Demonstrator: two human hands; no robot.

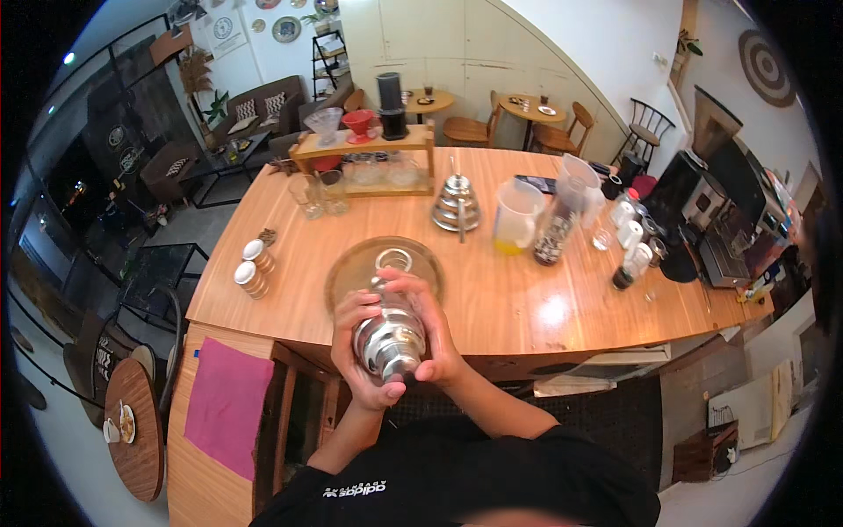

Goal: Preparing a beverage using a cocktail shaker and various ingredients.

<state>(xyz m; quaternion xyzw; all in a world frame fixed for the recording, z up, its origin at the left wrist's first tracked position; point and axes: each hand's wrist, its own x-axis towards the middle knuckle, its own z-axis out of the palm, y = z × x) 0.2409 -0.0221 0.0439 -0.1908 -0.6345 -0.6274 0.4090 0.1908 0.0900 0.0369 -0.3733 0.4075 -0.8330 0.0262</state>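
Both of my hands clasp a polished metal cocktail shaker (390,336) in front of my chest. Its narrow capped end tilts towards me. My left hand (355,339) wraps the shaker's left side, with the thumb near the cap. On the opposite side, my right hand (431,329) grips it with fingers over the far end and the thumb by the cap. Beyond the hands, a round wooden tray (352,267) rests on the counter. On it shows the round rim of what looks like a glass (394,251), partly hidden by my fingers.
A metal kettle (456,207), a plastic jug (518,214) with yellow liquid and a taller plastic pitcher (566,217) stand beyond the tray. White-lidded jars (251,278) are leftward, below a wooden dripper stand (362,145). A pink cloth (230,405) covers the side counter.
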